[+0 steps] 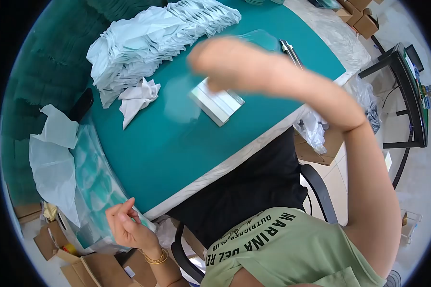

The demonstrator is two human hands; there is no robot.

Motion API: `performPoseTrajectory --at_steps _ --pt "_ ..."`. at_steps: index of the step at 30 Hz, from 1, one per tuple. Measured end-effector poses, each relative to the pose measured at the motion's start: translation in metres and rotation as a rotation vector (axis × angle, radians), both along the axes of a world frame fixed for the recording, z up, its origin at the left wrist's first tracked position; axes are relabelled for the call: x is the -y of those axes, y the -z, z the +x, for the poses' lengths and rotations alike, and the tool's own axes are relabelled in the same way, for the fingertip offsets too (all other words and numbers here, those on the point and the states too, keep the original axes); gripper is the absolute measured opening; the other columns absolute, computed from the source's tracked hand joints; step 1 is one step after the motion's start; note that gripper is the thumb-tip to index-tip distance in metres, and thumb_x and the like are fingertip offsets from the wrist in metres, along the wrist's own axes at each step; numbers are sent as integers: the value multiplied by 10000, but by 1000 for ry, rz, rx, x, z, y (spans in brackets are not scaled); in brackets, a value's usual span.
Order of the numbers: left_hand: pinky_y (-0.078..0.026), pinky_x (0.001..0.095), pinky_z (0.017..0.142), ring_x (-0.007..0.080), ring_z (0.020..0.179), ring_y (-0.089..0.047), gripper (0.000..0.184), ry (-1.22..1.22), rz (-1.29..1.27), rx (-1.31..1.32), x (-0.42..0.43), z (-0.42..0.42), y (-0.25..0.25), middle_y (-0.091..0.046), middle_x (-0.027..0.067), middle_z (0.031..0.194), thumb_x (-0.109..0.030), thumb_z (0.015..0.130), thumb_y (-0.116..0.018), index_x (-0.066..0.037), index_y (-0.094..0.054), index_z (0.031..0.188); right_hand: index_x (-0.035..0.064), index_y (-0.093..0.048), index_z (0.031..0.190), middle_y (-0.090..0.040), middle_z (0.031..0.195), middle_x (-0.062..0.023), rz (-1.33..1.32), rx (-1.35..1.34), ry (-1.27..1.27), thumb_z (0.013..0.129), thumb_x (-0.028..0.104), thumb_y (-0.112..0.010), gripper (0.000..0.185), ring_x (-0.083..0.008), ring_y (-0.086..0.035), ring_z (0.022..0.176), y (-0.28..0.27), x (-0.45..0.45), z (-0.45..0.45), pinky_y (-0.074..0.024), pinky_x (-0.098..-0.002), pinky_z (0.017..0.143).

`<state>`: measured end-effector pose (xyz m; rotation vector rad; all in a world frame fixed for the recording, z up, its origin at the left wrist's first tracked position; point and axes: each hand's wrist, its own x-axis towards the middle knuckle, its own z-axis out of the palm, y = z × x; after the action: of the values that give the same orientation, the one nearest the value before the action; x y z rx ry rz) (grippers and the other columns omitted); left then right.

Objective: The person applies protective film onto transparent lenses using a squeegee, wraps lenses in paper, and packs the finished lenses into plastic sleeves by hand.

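Blurred by motion, my right hand (220, 62) passes over the green table (148, 158); its fingers cannot be made out. Just below it in view lies a flat white-and-silvery rectangular pack (218, 106), partly hidden by the hand; contact between them cannot be told. My left hand (129, 226), with a gold bracelet at the wrist, hovers by the table's near left corner. Its fingers are loosely bent and apart, with nothing visible in them. A crumpled white cloth (140, 99) lies beside a long pile of pale blue folded sheets (153, 40).
A dark slim tool (291, 53) and a clear plastic sheet (257, 39) lie at the far right of the table. Thin white sheeting (56, 155) hangs at the left. Cardboard boxes (107, 270) stand below. A black chair armrest (318, 193) sits by the near edge.
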<state>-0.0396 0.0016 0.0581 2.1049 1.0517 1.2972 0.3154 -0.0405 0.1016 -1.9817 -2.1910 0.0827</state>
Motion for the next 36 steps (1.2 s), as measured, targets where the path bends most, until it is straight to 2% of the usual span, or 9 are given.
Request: performPoseTrajectory --at_steps 3,12,16,22,26,29,30,34,36 --pt "-259 216 450 85 551 -415 327 9 -50 -4 -4 8 -3 -543 69 767 -116 915 -435 38 -690 778 -34 -616 929 -625 887 -183 -101 192 292 641 104 -677 325 -356 -605 890 -7 8 91 -486 -422 786" --pt "-312 224 481 104 583 -457 299 190 32 -155 -17 62 -46 -541 80 734 -102 910 -461 38 -679 761 -23 -586 937 -624 924 -170 -192 25 223 663 106 -695 322 -350 -593 923 21 4 158 -486 -417 777" --pt "-351 250 510 117 576 -457 93 222 124 -326 -42 101 -71 -536 36 712 -17 835 -604 -8 -693 860 -22 -580 936 -617 946 -166 -211 -41 163 678 82 -685 297 -349 -585 943 27 1 160 -482 -412 785" --pt "-438 313 590 196 711 -529 425 159 519 -626 -115 195 -96 -529 52 748 -107 726 -743 -107 -629 1136 25 -593 996 -598 1021 -118 97 -211 13 741 198 -736 339 -312 -562 1019 -20 -37 115 -475 -400 826" --pt "-495 373 656 244 822 -610 270 120 734 -876 -173 242 -84 -623 71 860 -174 762 -693 -123 -659 1025 16 -588 1015 -577 1073 -137 530 -55 -30 729 212 -746 380 -306 -566 995 3 -115 69 -481 -393 835" --pt "-489 373 635 247 791 -614 125 80 741 -899 -179 261 -86 -617 60 801 -163 787 -663 -101 -664 896 10 -601 975 -588 1036 -139 501 59 51 718 193 -745 347 -290 -584 954 0 -149 52 -496 -387 802" --pt "-485 373 620 250 737 -604 80 70 769 -833 -174 264 -87 -600 60 742 -153 813 -635 -76 -642 791 25 -630 862 -614 944 -114 595 34 57 712 141 -713 206 -279 -607 887 0 -158 49 -516 -383 723" --pt "-476 370 612 265 708 -588 98 141 833 -727 -179 261 -76 -582 82 719 -135 821 -627 -58 -615 762 45 -653 722 -630 805 -83 688 44 75 704 62 -636 31 -284 -621 808 4 -164 51 -523 -396 643" --pt "-475 367 588 257 710 -592 128 169 817 -625 -177 262 -72 -595 79 709 -110 798 -608 -56 -569 689 47 -671 741 -640 820 -104 693 3 88 699 60 -632 60 -296 -632 811 4 -165 50 -527 -401 650"
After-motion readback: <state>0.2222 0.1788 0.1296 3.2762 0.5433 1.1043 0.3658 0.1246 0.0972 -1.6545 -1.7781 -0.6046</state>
